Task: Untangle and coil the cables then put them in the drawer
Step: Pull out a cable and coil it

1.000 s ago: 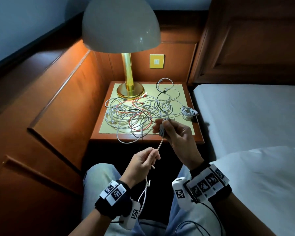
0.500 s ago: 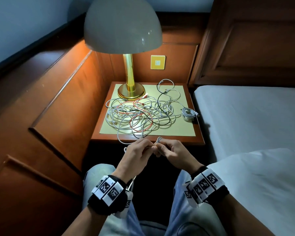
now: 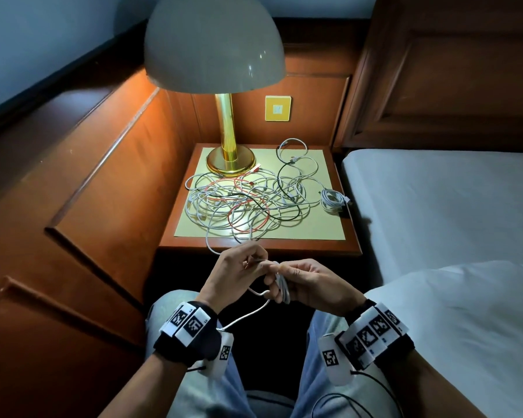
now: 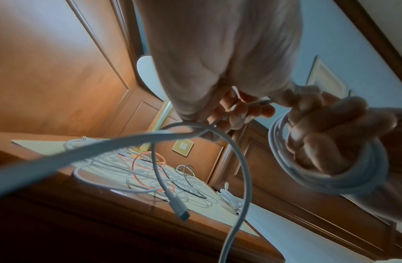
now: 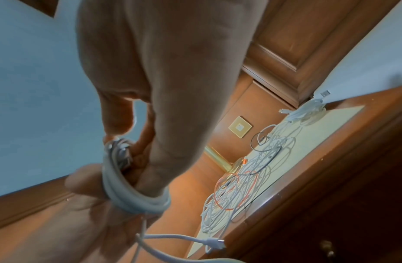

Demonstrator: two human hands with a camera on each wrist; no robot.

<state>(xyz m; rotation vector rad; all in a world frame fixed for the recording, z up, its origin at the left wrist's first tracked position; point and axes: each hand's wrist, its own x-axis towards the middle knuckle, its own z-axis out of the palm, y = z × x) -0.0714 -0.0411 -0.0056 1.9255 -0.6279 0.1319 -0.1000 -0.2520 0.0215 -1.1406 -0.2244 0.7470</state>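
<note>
Fingers (image 4: pixel 326 128) of right hand (image 3: pixel 310 285) inside white cable (image 4: pixel 330 178) coil

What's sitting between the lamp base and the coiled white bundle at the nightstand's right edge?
In the head view, the tangled cables fill the stretch between the lamp base and the coiled white bundle.

The nightstand (image 3: pixel 349 236) is glossy reddish wood, with a matt pale-yellow mat (image 3: pixel 326 164) on top; the lamp (image 3: pixel 227 140) has a polished brass stem and a smooth glossy dome shade; the tangled cables (image 3: pixel 242 203) look like smooth plastic, white, red and black; the bed sheet (image 3: pixel 435 200) is matt white cloth.
</note>
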